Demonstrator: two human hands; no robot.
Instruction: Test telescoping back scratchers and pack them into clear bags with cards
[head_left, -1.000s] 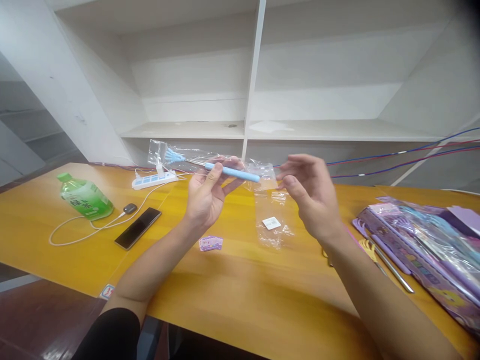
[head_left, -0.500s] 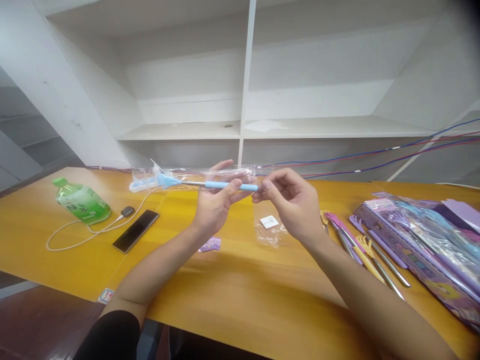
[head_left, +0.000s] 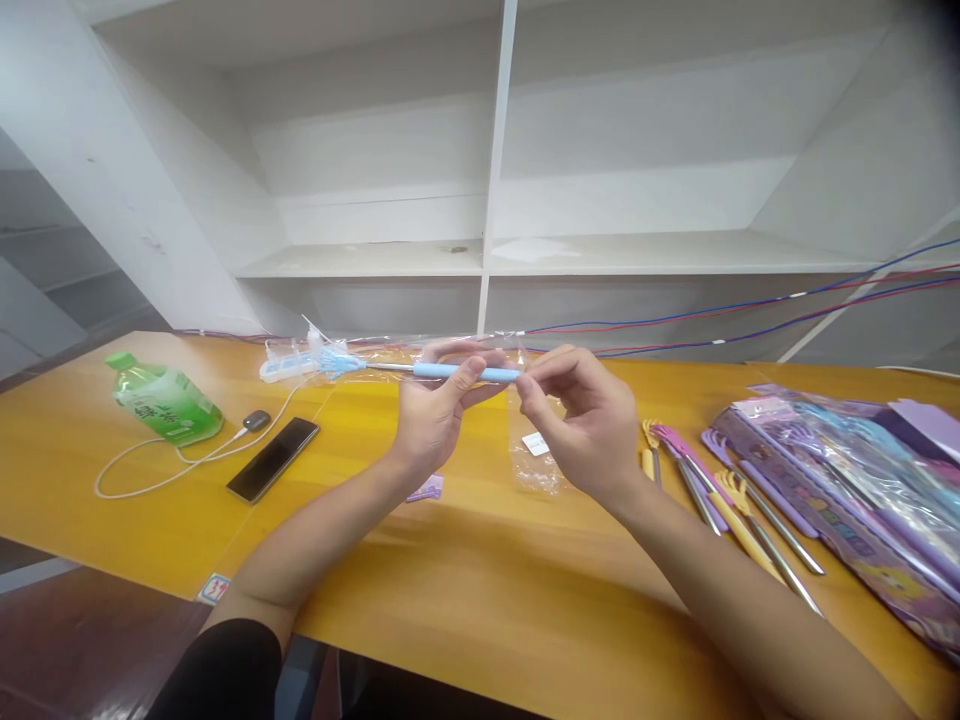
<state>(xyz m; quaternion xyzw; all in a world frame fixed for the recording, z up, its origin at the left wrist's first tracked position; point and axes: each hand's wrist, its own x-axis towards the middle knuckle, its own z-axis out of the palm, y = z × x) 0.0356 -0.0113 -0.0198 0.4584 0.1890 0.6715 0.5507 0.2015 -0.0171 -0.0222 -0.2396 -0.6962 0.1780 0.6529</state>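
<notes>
Tabletop: bottle at left; phone to its right, nearer; power strip behind, near rear edge. Centre: back scratcher crosswise above tabletop, left hand around it, right hand at its right end. Below, on tabletop: plastic bag. Right: box, loose scratchers left of it. Shelf unit behind tabletop.

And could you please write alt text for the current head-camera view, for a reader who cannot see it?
A person's left hand grips a blue back scratcher with plastic film about it; the right hand is at its handle's end. On the table are a green bottle and phone at left, more scratchers beside a purple box at right.
</notes>
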